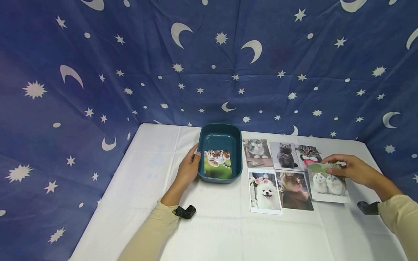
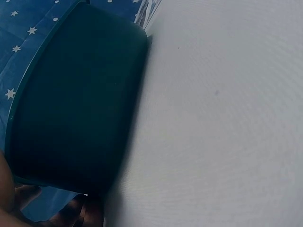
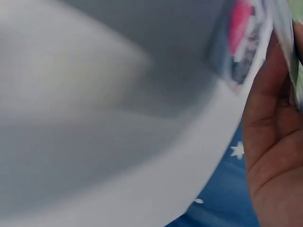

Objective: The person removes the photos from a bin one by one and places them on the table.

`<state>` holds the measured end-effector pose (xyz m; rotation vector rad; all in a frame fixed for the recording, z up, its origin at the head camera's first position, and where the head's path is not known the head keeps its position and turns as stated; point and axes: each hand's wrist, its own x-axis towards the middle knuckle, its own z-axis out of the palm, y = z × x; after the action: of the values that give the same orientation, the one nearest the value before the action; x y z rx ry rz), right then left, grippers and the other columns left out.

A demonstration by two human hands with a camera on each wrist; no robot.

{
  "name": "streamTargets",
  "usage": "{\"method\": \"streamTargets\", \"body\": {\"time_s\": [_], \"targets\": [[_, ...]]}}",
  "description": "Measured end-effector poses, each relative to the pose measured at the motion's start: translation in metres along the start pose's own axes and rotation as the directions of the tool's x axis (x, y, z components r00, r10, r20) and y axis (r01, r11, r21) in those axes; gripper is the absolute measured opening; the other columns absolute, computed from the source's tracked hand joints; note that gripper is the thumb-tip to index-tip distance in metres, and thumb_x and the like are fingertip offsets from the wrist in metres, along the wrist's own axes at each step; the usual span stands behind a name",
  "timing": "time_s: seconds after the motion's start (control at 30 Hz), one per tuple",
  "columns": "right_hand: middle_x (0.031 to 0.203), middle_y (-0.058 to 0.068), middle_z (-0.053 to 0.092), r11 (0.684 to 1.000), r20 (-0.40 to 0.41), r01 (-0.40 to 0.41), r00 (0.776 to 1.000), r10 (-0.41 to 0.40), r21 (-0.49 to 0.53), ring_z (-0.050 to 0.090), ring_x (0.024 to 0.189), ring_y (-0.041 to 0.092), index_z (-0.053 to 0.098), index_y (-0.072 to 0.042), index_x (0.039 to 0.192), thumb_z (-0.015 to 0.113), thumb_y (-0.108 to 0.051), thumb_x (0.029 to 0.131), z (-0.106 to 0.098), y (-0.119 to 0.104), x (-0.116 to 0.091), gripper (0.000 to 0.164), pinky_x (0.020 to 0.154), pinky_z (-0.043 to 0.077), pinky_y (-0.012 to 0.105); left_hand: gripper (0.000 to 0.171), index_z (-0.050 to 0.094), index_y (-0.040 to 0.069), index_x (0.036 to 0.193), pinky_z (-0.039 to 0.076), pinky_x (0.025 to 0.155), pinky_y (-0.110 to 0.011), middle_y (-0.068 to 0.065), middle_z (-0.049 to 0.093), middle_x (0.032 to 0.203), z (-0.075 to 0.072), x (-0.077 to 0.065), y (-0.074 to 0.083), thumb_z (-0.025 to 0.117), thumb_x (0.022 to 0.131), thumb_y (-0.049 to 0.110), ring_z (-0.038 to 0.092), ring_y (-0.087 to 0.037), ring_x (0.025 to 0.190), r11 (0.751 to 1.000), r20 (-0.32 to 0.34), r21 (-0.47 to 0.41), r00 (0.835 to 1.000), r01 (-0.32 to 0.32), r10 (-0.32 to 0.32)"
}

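At the left side of a teal bin (image 1: 220, 180), my left hand (image 1: 188, 166) grips the rim and wall. The left wrist view shows the bin's outer wall (image 2: 80, 104) with fingertips at the lower left. A tiger picture card (image 1: 217, 166) lies inside the bin. My right hand (image 1: 354, 170) pinches a picture card (image 1: 328, 185) with two white furry animals, thumb on its front and fingers behind. It is tilted off the table, partly covering a tabby cat card (image 1: 308, 154). In the right wrist view the held card (image 3: 291, 52) shows edge-on beside the palm.
Right of the bin lie a grey-and-white cat card (image 1: 258, 152), a dark grey cat card (image 1: 285, 156), a white dog card (image 1: 266, 195) and a brown animal card (image 1: 294, 192). White cloth (image 1: 228, 232) covers the table. A starry blue curtain (image 1: 209, 54) stands behind.
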<state>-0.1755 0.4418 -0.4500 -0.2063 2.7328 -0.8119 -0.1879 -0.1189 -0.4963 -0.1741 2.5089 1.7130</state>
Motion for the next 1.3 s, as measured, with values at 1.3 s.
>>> {"method": "streamTargets", "body": {"time_s": [1.3], "targets": [[0.117,0.008,0.070,0.961,0.069,0.240,0.965,-0.251,0.138,0.066,0.098,0.024,0.071,-0.013,0.126,0.070,-0.043,0.097,0.035,-0.205,0.127,0.042,0.078,0.057,0.036,0.051,0.035,0.033,0.160,0.046,0.103,-0.051,-0.009,0.063,0.131,0.000,0.001,-0.001,0.042,0.110,0.042,0.062,-0.031,0.117,1.000,0.017,0.022,1.000,-0.003,0.003]]}}
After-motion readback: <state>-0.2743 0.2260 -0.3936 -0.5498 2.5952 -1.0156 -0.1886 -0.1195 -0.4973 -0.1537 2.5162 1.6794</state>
